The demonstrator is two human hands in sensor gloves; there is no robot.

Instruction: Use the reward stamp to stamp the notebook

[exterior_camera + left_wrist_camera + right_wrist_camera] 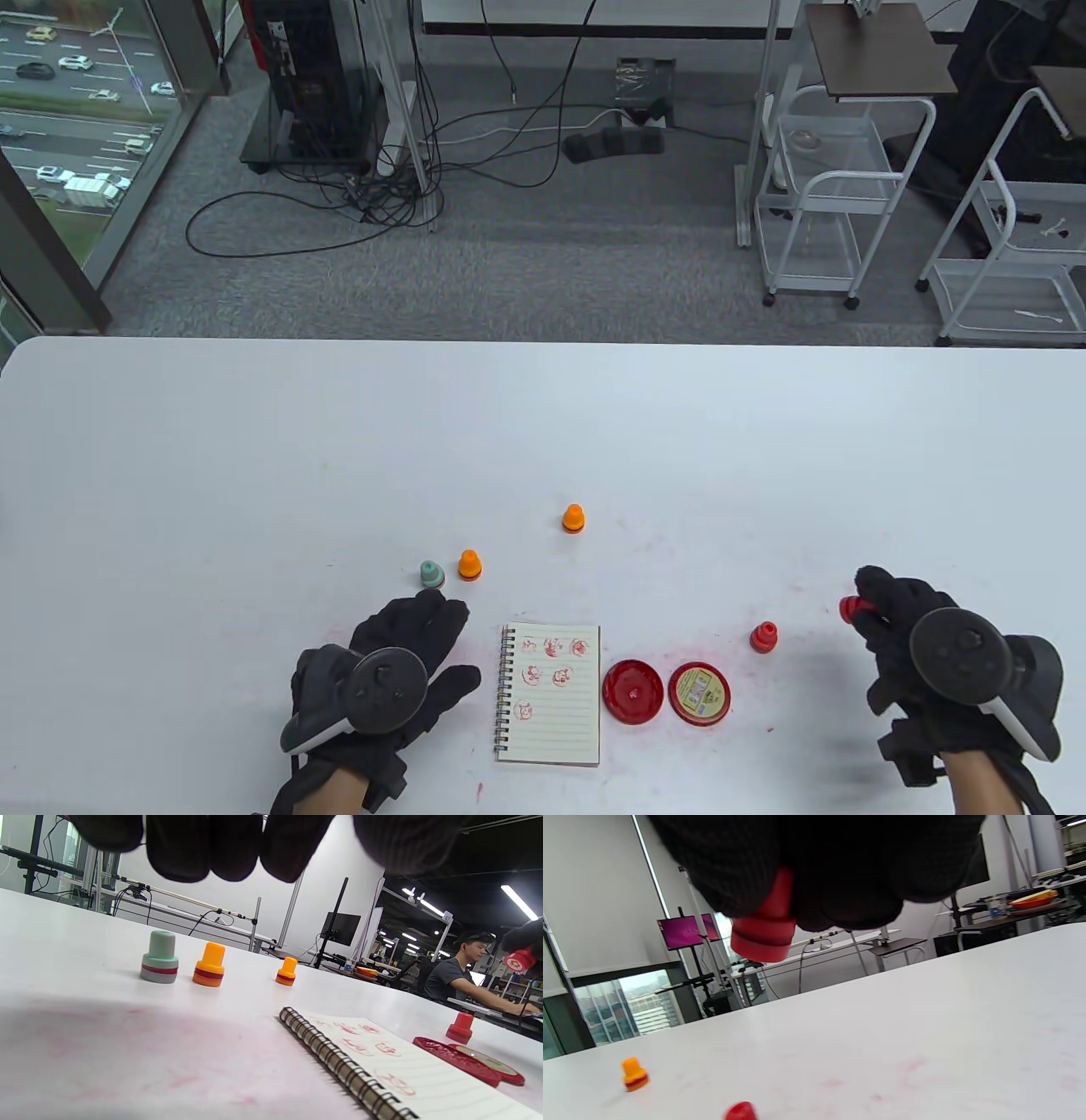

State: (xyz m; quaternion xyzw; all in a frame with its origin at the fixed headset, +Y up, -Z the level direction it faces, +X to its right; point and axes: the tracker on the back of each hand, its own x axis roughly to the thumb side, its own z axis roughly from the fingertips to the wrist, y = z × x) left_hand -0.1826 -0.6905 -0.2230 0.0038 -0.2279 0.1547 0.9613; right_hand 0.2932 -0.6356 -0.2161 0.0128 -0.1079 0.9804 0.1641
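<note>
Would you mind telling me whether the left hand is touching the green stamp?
Apart. The left wrist view shows the left hand raised, with open background between its fingers and the green stamp standing on the table.

Right hand: black-gloved fingers curled round a red stamp, base pointing down-left, held clear above the white desk. Orange stamp: upright on the desk, far below-left of the fingers. Red object: bottom edge, cropped, possibly another stamp. Faint pink smudges on desk.
</note>
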